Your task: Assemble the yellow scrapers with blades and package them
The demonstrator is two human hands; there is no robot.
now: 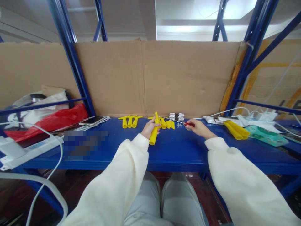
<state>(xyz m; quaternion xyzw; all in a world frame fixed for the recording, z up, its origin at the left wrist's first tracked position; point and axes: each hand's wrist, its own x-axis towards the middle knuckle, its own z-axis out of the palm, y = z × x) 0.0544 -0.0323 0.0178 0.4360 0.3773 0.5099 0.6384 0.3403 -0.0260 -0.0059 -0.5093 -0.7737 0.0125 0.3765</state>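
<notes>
My left hand (149, 128) is closed around a yellow plastic handle-like piece (153, 138), whose round open end points down toward me. In my right hand (197, 128) is a screwdriver (189, 124) with a red grip. Its thin shaft reaches left, with the tip close to the upper part of the yellow piece; whether they touch I cannot tell. Behind my left hand lie more yellow tube pieces (163, 123) and small flat yellow parts (170, 124). Tiny metal screws (178, 124) are scattered beside them.
Three yellow T-shaped pieces (129, 121) lie left of my hands. A stack of white-and-dark strips (176, 116) stands against the cardboard (188, 78). To the right are yellow tubes (236, 130) and a green packet (268, 135). Leftward are a phone (94, 120), a red bag (70, 117) and cables.
</notes>
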